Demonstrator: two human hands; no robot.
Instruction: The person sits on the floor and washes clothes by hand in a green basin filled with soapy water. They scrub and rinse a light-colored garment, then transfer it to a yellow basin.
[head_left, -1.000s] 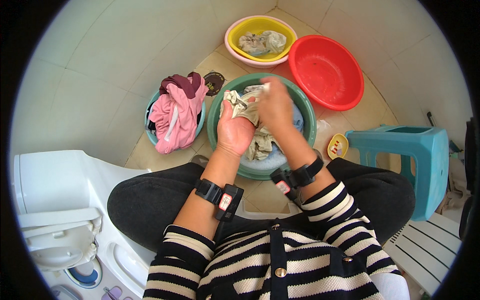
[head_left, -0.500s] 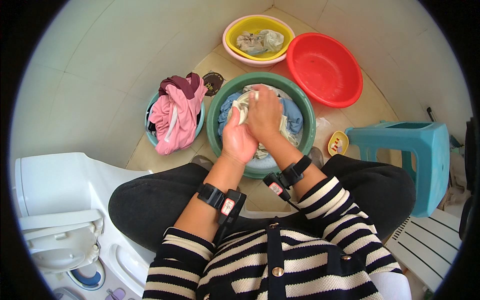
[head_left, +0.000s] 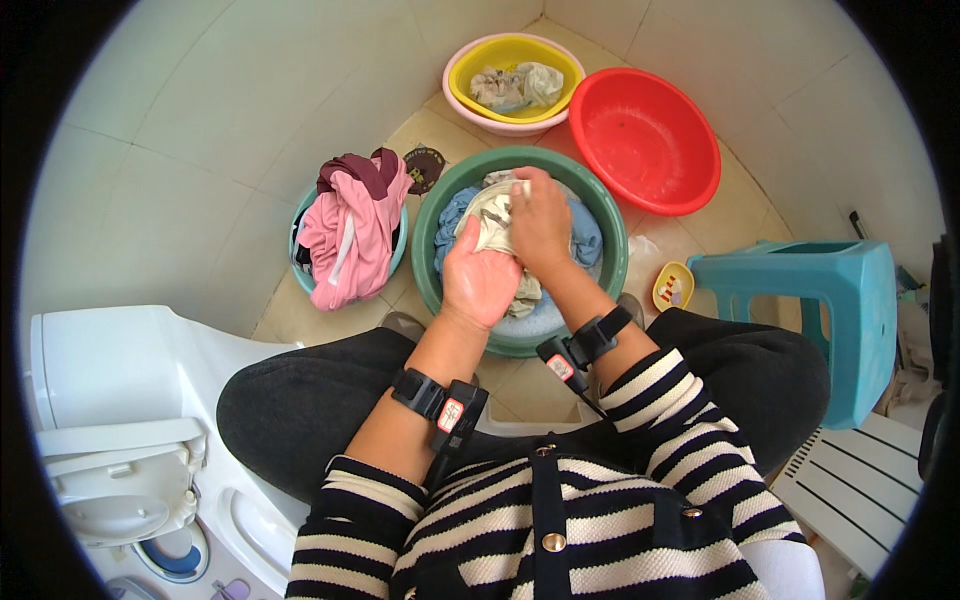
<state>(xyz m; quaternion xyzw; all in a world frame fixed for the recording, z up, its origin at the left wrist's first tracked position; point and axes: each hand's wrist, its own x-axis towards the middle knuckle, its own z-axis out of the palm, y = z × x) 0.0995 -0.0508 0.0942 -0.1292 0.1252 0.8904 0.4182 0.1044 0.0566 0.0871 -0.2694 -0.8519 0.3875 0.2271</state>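
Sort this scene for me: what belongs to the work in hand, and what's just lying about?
In the work:
left hand and right hand, both on the cream cloth
green basin, holding blue cloth

Seemingly just lying about:
red basin
turquoise stool
pink garment, though possibly involved

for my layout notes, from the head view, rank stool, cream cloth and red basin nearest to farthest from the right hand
1. Cream cloth, touching the right hand
2. Red basin, ahead and right
3. Stool, farther right
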